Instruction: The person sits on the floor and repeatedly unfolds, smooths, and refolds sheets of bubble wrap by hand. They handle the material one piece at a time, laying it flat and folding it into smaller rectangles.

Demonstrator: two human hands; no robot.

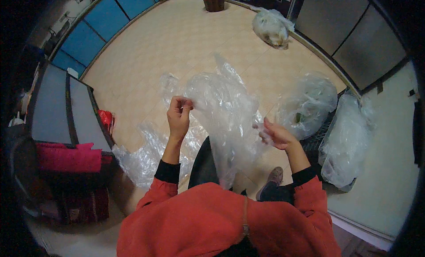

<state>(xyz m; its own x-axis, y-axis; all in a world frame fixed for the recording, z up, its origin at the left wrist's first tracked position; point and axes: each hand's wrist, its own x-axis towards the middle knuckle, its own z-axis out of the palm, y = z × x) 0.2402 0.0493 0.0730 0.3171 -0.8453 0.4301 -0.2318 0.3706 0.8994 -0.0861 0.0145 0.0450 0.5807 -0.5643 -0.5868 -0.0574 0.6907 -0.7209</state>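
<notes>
A large clear plastic bag, crumpled and partly spread, hangs before me between my hands and over my lap. My left hand pinches its left edge between thumb and fingers. On its right side, my right hand has its fingers curled at the plastic; the fingers are blurred, and a piece of film seems to lie across them. More loose clear plastic sheeting is spread on the tiled floor to the left, beneath and beside the bag. Where one piece ends and another begins cannot be told.
A filled clear bag and a long bundle of clear plastic lie on my right. Another filled bag sits by the far cabinets, near a dark bin. A red bag and a pink cloth are at left.
</notes>
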